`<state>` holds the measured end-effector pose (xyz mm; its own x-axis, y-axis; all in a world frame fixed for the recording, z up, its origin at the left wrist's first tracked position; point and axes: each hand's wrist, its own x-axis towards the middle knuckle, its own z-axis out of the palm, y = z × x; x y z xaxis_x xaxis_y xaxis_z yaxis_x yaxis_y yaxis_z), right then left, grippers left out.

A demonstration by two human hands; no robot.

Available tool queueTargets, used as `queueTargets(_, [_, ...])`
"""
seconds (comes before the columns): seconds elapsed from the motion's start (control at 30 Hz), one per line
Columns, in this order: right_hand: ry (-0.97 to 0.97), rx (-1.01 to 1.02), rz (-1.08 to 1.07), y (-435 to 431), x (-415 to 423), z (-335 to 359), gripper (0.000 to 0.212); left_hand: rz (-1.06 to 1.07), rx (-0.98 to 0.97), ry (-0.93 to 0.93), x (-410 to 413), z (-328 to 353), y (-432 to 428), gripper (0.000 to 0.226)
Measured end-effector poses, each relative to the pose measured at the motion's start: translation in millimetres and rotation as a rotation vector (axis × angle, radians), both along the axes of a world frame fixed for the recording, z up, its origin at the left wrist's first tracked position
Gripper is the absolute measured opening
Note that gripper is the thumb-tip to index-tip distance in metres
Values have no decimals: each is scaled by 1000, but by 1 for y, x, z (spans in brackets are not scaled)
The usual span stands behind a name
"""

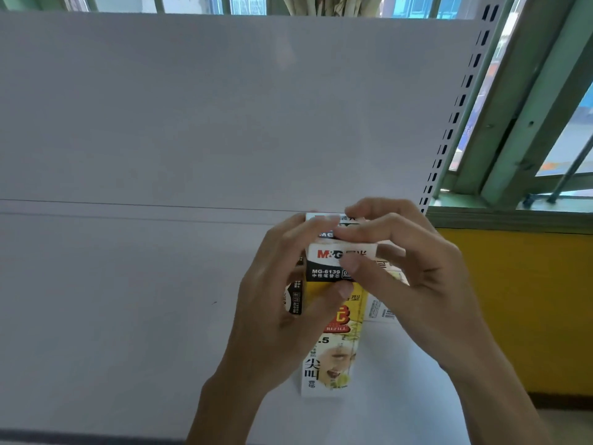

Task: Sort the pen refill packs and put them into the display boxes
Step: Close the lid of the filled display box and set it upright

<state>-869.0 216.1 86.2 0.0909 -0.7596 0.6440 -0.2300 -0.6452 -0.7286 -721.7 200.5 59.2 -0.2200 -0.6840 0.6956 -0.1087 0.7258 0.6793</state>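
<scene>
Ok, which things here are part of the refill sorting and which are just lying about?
Job: yellow refill box, gripped by left hand and right hand; second box behind it.
Lying about: white shelf, slotted upright, window frame.

refill box: glossy printed card | shelf: smooth matt metal | slotted upright: painted metal | window frame: worn green paint

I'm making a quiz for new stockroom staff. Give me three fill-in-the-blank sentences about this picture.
The left hand and right hand grip the refill box, whose brand reads ___. Its model code is MG-___. The wall panel below the window sill is ___.
Missing words: M&G; 6139; yellow.
</scene>
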Motion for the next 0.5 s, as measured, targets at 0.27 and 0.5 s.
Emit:
queueTargets(0.27, [279, 284, -209, 22, -7, -58, 95, 316, 258, 516, 0, -4, 0, 46])
queueTargets(0.5, [519, 304, -383, 32, -49, -66, 66, 705, 420, -72, 4, -24, 19, 53])
